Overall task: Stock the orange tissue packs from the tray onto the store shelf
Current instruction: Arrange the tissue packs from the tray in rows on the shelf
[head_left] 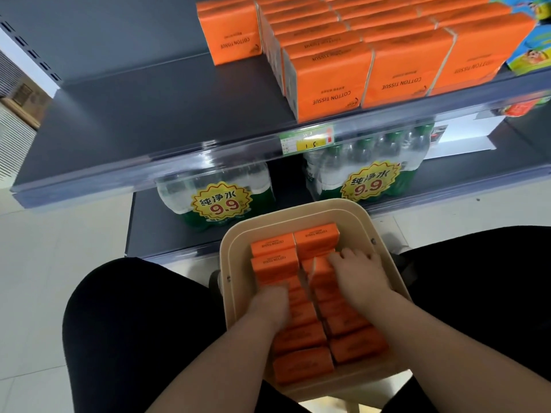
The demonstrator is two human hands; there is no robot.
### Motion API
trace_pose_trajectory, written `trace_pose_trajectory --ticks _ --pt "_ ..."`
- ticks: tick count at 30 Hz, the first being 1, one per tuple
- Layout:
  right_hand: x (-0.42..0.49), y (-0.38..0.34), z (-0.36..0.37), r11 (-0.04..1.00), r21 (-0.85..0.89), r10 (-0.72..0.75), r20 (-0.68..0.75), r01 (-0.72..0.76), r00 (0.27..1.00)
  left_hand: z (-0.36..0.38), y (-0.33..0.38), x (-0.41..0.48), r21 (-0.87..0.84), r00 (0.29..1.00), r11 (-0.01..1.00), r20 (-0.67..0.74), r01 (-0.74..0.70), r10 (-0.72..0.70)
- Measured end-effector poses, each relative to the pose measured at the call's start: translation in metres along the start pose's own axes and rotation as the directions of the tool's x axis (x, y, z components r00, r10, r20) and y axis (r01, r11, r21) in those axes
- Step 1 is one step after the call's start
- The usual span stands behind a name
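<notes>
Head view: a beige tray (229, 242) sits low between the person's knees (134, 323), which are clothed in black, directly in front of the store shelf (155, 114). The tray holds the orange tissue packs (274, 265) in two columns, standing on edge and pressed close together.

- Left hand (269, 305): placed on the left column, near its middle. The fingers turn downward among the packs and their tips are hidden, so it cannot be told whether a pack is gripped.
- Right hand (362, 277): placed on the right column, toward the far end. The fingers are spread and bent over the pack tops. One pack just beside the thumb stands tilted. Whether the hand has hold of it cannot be told.

Shelf status: the right portion carries stocked packs (328, 84) of the same orange kind, in rows running to the rear; the left portion shows bare dark surface. A price label (307, 141) is fixed to the shelf's front rail. Bottled water multipacks (214, 192) stand on the lower shelf behind the tray.
</notes>
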State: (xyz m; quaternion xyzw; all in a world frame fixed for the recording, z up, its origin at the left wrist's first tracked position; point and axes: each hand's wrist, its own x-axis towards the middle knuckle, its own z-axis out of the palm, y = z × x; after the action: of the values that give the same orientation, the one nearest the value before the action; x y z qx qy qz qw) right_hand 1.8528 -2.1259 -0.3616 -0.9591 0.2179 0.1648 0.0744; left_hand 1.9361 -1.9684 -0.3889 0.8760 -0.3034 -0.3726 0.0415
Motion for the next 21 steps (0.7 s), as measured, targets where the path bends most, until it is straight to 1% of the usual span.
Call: trace_pose_trajectory --ticks 2,4,6,9,13,17,19,21 --pt "-0.004 0.003 -0.01 1.0 -0.002 -0.009 -0.093 0.009 0.996 0.006 0.0 0.006 0.039 0.999 0.999 0.041 0.009 -0.011" --pt "-0.006 0.008 -0.013 1.0 0.007 0.002 -0.124 -0.001 0.992 0.012 -0.001 0.01 0.083 0.996 0.996 0.08 0.036 -0.042" --pt "-0.009 0.012 -0.01 1.0 0.018 0.021 -0.107 -0.02 0.994 0.018 -0.003 0.012 0.106 0.99 0.993 0.123 0.051 -0.064" --pt "-0.009 0.014 -0.002 0.999 0.02 0.045 -0.056 -0.044 0.997 0.022 -0.005 0.015 0.13 0.986 0.99 0.146 0.058 -0.077" --pt "-0.006 0.011 0.002 0.995 0.063 0.07 0.038 -0.072 0.997 0.024 -0.008 0.023 0.168 0.993 0.985 0.103 0.042 -0.06" --pt "-0.005 0.01 0.0 0.994 0.061 0.084 0.071 -0.089 0.994 0.024 -0.006 0.023 0.238 0.995 0.971 0.084 0.027 -0.049" --pt "-0.005 0.009 -0.002 0.995 0.056 0.084 0.057 -0.087 0.995 0.017 -0.004 0.021 0.2 0.998 0.978 0.019 0.053 -0.058" --pt "-0.005 0.008 -0.006 0.996 0.05 0.078 0.028 -0.08 0.997 0.004 -0.004 0.015 0.11 0.993 0.988 -0.067 0.106 -0.099"
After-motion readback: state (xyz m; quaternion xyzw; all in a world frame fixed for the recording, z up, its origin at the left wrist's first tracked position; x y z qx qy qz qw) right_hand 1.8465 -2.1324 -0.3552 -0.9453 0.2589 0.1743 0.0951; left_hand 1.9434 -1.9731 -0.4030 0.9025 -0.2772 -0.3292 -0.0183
